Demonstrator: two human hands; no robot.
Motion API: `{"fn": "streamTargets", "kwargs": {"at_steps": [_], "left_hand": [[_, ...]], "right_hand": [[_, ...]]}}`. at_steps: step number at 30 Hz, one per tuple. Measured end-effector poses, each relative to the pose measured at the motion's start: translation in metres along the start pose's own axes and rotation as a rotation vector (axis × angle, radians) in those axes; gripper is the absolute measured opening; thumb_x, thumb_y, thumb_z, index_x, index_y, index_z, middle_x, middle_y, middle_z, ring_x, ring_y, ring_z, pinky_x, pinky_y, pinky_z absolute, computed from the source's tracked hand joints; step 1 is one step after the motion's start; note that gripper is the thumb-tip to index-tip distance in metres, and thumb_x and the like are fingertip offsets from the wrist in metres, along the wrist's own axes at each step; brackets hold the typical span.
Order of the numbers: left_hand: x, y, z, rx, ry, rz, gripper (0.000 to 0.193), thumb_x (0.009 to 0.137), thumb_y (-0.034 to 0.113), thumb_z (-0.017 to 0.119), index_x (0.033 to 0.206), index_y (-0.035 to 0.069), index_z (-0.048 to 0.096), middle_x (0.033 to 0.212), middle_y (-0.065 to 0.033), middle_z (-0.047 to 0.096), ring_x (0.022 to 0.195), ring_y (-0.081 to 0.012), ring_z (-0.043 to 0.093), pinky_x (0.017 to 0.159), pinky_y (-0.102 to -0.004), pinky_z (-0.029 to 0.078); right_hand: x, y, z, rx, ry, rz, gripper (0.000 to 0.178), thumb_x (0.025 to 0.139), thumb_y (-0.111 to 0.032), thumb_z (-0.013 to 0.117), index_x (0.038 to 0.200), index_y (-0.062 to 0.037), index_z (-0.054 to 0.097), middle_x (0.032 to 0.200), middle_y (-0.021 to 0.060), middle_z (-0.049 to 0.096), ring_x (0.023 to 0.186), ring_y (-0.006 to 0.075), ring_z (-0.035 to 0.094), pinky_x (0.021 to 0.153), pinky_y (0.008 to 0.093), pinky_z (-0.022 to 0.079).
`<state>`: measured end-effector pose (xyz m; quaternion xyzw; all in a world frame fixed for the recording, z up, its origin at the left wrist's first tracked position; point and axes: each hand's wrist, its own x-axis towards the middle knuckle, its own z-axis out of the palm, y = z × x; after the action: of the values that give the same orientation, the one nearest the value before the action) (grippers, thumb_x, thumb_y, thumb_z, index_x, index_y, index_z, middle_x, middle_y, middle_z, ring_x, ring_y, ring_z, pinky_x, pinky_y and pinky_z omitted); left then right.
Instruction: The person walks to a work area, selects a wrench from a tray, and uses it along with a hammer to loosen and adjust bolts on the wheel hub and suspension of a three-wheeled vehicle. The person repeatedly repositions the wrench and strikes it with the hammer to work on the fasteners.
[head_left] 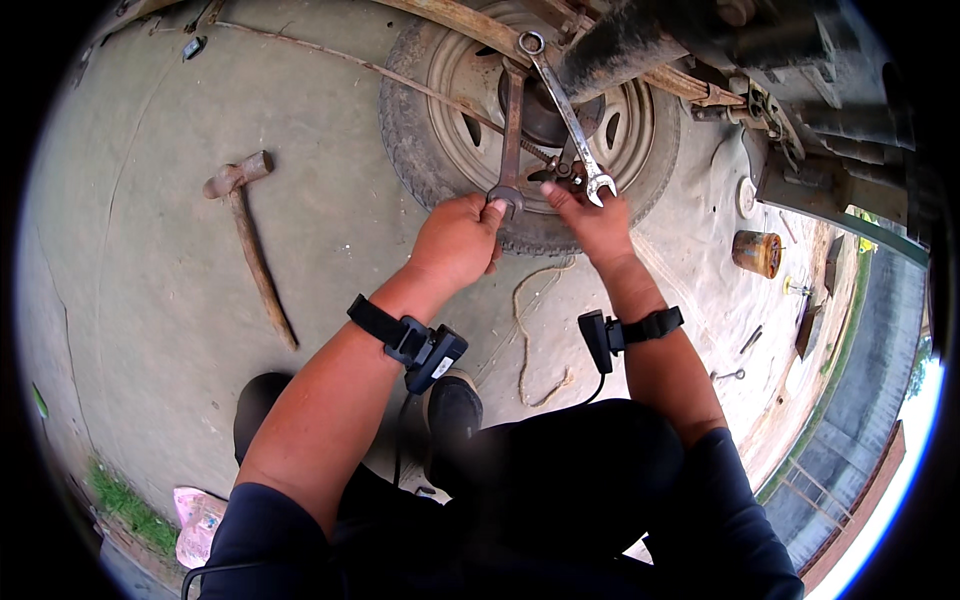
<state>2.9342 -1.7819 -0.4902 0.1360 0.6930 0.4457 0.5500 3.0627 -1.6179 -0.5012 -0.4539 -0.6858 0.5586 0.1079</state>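
Observation:
My left hand point(458, 238) is closed around the lower open jaw of a dull, rust-brown open-end wrench point(513, 125), which points up and away from me. In my right hand point(600, 222) is a shiny combination wrench point(565, 100). Its open jaw lies by my fingers and its ring end leans up to the left, near the brown wrench's top. Between the two tools sits a dark threaded rod point(536, 152) with greasy hardware around it, partly covered by the right wrench and thumb. Behind both hands lies a wheel with a worn tyre point(410, 130) and a beige rim.
A wooden-handled hammer point(255, 250) rests on the concrete at left. Rope point(522, 340) curls on the floor ahead of my shoe point(453, 412). A grimy container point(757, 254) stands at right. Vehicle undercarriage point(640, 55) overhangs the wheel, and a long thin rod point(350, 62) crosses it.

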Motion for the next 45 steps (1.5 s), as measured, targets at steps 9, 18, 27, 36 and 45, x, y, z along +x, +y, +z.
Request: {"fn": "streamTargets", "kwargs": {"at_steps": [9,18,27,36,45], "left_hand": [[-0.001,-0.002,-0.001,0.019,-0.005,0.002,0.033,0.103,0.030,0.047,0.093,0.001,0.059,0.066,-0.0076,0.062,0.052,-0.0175,0.061,0.051,-0.0331,0.048],[-0.005,0.003,-0.004,0.025,-0.098,0.019,0.023,0.102,0.022,0.046,0.109,0.004,0.059,0.079,-0.0056,0.064,0.058,-0.0135,0.060,0.054,-0.0289,0.048],[-0.001,-0.008,-0.001,0.007,-0.102,0.018,0.024,0.101,0.019,0.047,0.117,0.006,0.059,0.079,-0.0056,0.064,0.061,-0.0137,0.062,0.056,-0.0289,0.050],[-0.013,-0.042,-0.041,0.029,0.184,0.070,0.021,0.099,0.018,0.053,0.113,0.004,0.059,0.079,-0.0055,0.064,0.063,-0.0134,0.062,0.057,-0.0276,0.049],[-0.004,0.038,0.027,-0.587,0.055,0.229,0.025,0.101,0.015,0.053,0.121,0.000,0.053,0.101,-0.0103,0.066,0.088,-0.0169,0.066,0.074,-0.0283,0.053]], "right_hand": [[-0.012,-0.011,0.034,-0.579,0.036,0.079,0.108,0.058,-0.069,0.083,0.124,0.0090,0.049,0.112,0.0208,0.066,0.102,0.0316,0.067,0.086,0.0371,0.053],[-0.013,-0.024,0.023,-0.709,-0.106,0.032,0.121,0.064,-0.065,0.080,0.142,0.0106,0.027,0.129,0.0254,0.055,0.118,0.0353,0.058,0.095,0.0387,0.048],[-0.009,-0.015,0.032,-0.786,0.000,-0.096,0.139,0.061,-0.059,0.080,0.149,0.0140,-0.001,0.146,0.0288,0.037,0.131,0.0371,0.044,0.107,0.0350,0.041],[-0.010,-0.019,0.030,-0.800,0.008,-0.139,0.136,0.062,-0.058,0.078,0.148,0.0161,0.003,0.146,0.0282,0.037,0.132,0.0366,0.044,0.107,0.0346,0.041],[-0.006,-0.008,0.028,-0.804,0.008,-0.171,0.123,0.070,-0.048,0.075,0.149,0.0133,0.003,0.137,0.0247,0.048,0.124,0.0352,0.051,0.102,0.0361,0.044]]}}
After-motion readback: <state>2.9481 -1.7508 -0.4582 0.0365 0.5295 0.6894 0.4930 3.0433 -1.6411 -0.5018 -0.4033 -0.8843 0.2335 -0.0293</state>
